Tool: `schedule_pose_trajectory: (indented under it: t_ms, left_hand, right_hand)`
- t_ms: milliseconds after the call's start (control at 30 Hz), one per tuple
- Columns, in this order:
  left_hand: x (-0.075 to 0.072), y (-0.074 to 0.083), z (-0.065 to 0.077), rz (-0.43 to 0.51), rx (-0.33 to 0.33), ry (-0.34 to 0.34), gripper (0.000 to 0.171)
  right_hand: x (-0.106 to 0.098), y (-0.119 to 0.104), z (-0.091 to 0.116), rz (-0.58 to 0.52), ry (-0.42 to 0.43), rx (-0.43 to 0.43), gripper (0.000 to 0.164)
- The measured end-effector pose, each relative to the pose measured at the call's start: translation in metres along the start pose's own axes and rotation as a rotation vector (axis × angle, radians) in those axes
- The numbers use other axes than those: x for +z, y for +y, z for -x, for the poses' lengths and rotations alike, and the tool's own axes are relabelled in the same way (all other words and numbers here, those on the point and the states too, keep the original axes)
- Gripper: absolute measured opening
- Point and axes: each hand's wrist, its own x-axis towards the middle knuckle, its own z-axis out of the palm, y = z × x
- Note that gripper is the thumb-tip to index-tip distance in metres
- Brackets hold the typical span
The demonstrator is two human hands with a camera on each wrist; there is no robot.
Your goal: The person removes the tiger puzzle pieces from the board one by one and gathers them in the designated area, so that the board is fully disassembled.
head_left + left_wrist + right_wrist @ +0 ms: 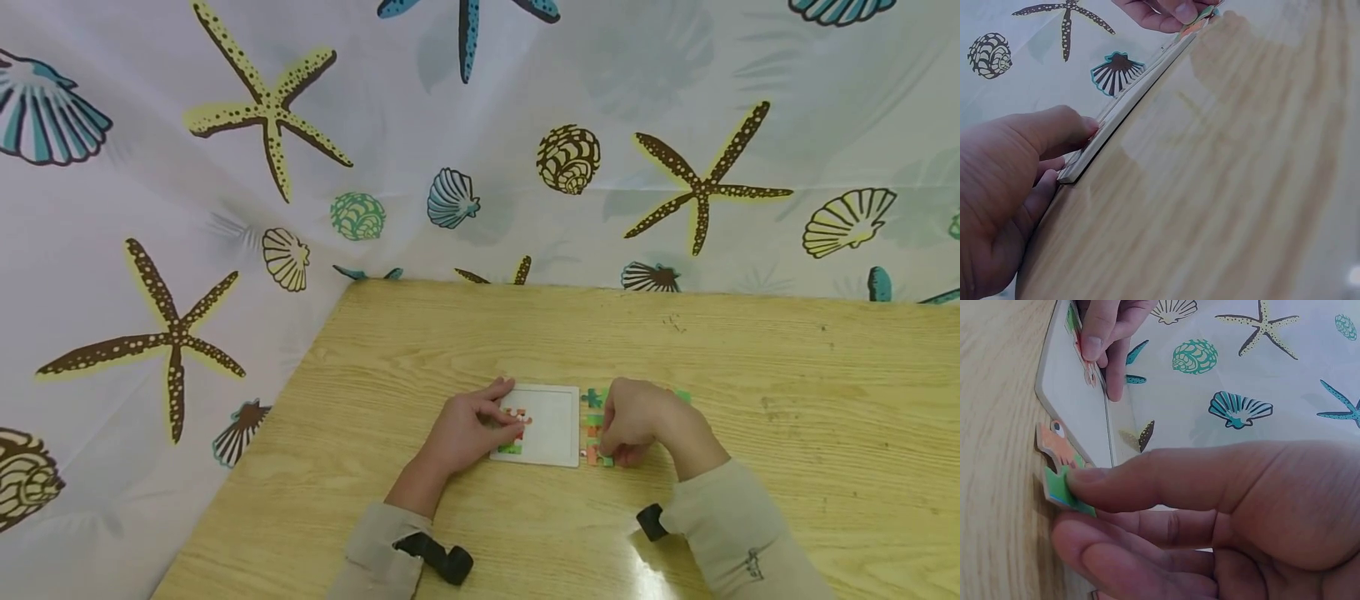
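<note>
A white puzzle tray (551,427) lies on the table with a few joined puzzle pieces (512,447), red, white and green, along its left side. My left hand (467,432) holds the tray at that side, thumb over the pieces and a finger along the far edge. In the left wrist view the left thumb (1088,125) lies on top of the tray's rim. Just right of the tray, my right hand (645,421) pinches an orange-and-green puzzle piece (1057,447) with a printed eye. Its fingers partly hide several loose pieces (592,421) on the table.
The wooden table (420,333) runs back to a white curtain (495,125) printed with starfish and shells. A green piece (682,396) shows behind the right hand. Black straps with small black devices (453,565) sit at both wrists.
</note>
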Motion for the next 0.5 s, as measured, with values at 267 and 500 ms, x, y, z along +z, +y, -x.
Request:
schedule_pose_trajectory:
  t_ms: [267,500]
  left_hand:
    - [-0.0029,-0.0033,0.0009,-0.010,0.009,-0.024,0.004]
    - [-0.0033,-0.0026,-0.0015,0.024,0.004,-0.035,0.004]
  right_hand:
    - [0.0015,-0.0011,-0.0019,-0.005,0.005,0.008,0.014]
    - [0.0001,-0.0006,-0.0032,0.011,0.018,0.020,0.018]
